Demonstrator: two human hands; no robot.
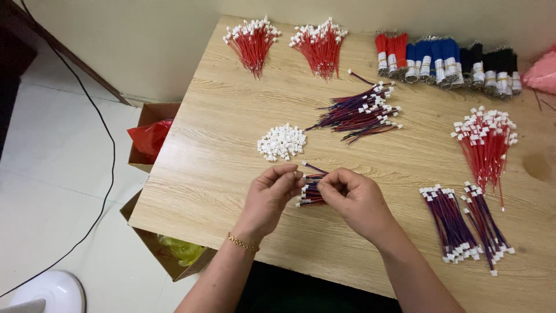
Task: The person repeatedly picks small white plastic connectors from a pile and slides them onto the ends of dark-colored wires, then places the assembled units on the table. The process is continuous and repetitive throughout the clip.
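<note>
**K:** Both hands sit nearest the cam, close to the table's near edge, roughly mid-width. Left hand (271,196), gold bracelet (241,242) on the wrist, fingertips pressed together on smth small & white. Looks like a connector housing, too tiny to be sure.

**M:** And the right?

**K:** Right hand (353,199) curled, fingertips pinching the wire ends of a small red/blue wire bundle (310,191). Bundle lies on the table (220,174) between the two hands, touching both.

**M:** What's around them?

**K:** Just beyond the left hand, a heap of loose white housings (282,142). Further in, near table centre, a fanned pile of red/blue wires w/ white plugs (362,111).

**M:** Far edge?

**K:** Two fans of red wires w/ white tips: one at the far left corner (252,39), one beside it (320,44). Then a row of banded coils, red, blue, black (446,62), running twd the far right corner.

**M:** Right side?

**K:** Another red fan (485,142) by the right edge. Nearer the front, two tidy red/blue bundles (450,223) & (486,223), side by side, well apart from the hands.

**M:** Off the table?

**K:** Cardboard boxes on the floor at the left edge; the far box (152,136) has red plastic in it, the near one (174,252) smth yellow. Black cable (110,145) trails over the tiles.
</note>
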